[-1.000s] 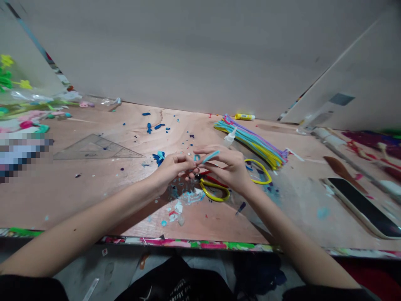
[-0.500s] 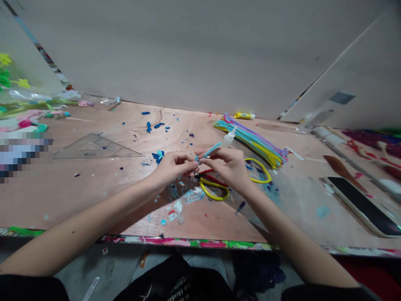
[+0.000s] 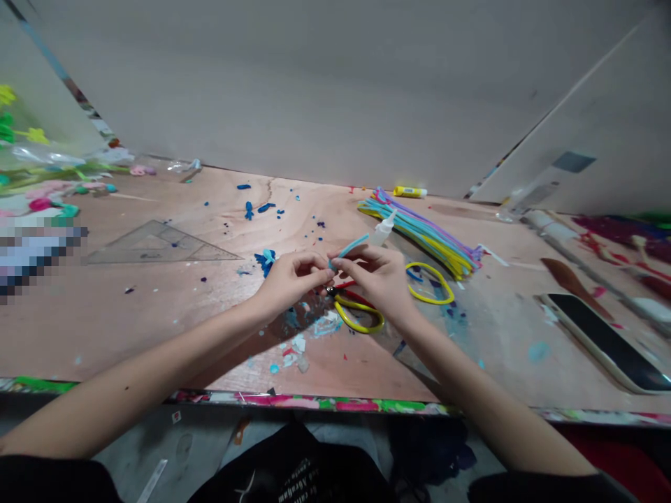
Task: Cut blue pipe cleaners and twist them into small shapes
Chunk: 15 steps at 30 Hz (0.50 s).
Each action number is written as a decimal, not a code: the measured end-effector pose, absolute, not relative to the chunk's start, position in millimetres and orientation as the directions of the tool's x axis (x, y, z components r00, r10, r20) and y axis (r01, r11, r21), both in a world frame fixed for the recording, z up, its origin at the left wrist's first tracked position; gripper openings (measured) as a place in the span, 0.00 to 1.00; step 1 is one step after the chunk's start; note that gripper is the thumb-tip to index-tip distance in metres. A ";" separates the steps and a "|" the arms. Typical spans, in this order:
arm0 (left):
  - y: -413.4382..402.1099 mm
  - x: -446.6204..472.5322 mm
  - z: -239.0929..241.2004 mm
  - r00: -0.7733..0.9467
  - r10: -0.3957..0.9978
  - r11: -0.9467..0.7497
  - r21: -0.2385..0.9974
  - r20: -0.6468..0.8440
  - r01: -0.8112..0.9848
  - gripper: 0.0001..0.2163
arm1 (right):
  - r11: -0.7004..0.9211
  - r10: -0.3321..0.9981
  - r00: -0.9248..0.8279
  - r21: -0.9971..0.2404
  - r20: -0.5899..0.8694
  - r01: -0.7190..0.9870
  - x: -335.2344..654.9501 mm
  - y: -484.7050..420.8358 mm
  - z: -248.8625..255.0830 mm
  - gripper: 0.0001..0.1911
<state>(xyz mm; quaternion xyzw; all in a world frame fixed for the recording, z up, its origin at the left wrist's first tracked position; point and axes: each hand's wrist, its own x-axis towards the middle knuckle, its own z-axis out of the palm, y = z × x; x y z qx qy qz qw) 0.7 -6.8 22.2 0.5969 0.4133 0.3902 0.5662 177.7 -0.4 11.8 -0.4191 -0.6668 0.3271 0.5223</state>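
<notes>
Between my two hands is a light-blue pipe cleaner (image 3: pixel 354 245), its free end pointing up and right. My left hand (image 3: pixel 296 276) is closed in a pinch at its lower end. With thumb and forefinger, my right hand (image 3: pixel 381 276) grips it right beside the left fingertips. Scissors with yellow-lined handles (image 3: pixel 361 327) lie on the table under my hands, partly hidden by the right one. A blue fuzzy flower-like piece (image 3: pixel 265 261) sits just left of my left hand. Behind my right hand stands a white glue bottle with a pointed nozzle (image 3: pixel 384 229).
A bundle of coloured pipe cleaners (image 3: pixel 424 234) lies behind my right hand, with a glue stick (image 3: pixel 409 192) beyond. To the left is a clear set square (image 3: pixel 162 243); to the right, a phone (image 3: pixel 608 342) and a brown wooden tool (image 3: pixel 574 285). Scraps litter the table (image 3: pixel 157 328).
My hands stay almost in place, still pinching the pipe cleaner. Its free end has tilted slightly, and the right fingers have shifted a little toward the left hand.
</notes>
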 end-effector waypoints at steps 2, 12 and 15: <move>-6.3 0.6 21.7 0.359 0.933 -0.036 0.998 0.017 0.046 0.08 | 0.415 0.910 -0.084 -0.891 0.406 0.183 175.4 -0.5 14.0 0.08; 2.2 -1.6 15.3 0.431 0.895 -0.181 0.976 0.113 0.120 0.08 | 0.418 0.908 -0.134 -0.877 0.397 0.236 175.8 0.2 18.3 0.10; 2.2 -2.4 15.4 0.436 0.894 -0.201 0.962 0.102 0.187 0.08 | 0.428 0.902 -0.195 -0.859 0.386 0.280 179.2 1.1 20.3 0.10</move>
